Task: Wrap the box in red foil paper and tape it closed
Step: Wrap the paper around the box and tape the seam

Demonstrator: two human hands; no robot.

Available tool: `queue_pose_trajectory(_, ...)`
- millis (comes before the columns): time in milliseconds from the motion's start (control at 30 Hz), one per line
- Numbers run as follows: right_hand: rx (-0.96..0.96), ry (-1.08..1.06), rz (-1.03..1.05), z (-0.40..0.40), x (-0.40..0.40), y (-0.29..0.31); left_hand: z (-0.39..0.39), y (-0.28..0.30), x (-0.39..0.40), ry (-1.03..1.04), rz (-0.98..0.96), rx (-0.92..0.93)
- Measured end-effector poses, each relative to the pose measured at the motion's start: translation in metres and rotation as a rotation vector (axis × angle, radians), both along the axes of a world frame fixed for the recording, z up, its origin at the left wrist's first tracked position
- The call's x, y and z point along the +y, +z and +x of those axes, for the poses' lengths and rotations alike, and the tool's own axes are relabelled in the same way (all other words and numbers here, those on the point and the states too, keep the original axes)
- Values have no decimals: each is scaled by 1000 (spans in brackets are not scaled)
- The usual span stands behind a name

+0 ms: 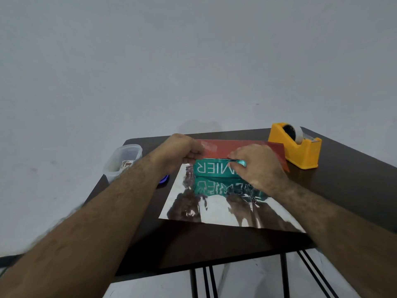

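Dark tabletop (343,179): left hand (178,150) pinches foil (234,147) with tape (209,145), right hand (260,166) pinches foil edge over box (214,168).

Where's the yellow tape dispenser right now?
In the head view, the yellow plastic tape dispenser stands at the dark table's far right corner, just right of the red foil paper.

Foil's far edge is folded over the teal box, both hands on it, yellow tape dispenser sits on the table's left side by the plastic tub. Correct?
Not quite. In the head view the yellow tape dispenser sits at the table's far right; only the plastic tub is on the left. The rest holds: left hand and right hand hold the red foil folded over the teal box.
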State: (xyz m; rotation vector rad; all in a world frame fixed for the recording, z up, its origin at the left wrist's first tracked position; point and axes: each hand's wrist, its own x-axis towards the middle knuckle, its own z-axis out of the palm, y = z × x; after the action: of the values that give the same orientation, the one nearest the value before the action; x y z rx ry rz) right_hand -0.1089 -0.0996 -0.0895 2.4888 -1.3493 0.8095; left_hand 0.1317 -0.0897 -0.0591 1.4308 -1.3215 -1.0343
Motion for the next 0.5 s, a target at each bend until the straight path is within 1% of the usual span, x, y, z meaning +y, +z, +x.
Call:
queue_pose_trajectory(67,-9,17,-44,1,-2,-3,0,2,-1,16,17,11)
queue_pose_trajectory(233,74,58,-174,3,-11,-15,-4,6,-2,85,51,-21)
queue_pose_trajectory(400,84,78,-218,9,-10,-16,-8,9,-2,129,79,-66)
queue_pose_trajectory(500,88,89,-188,15,-9,-12,-9,11,-2,132,101,-84)
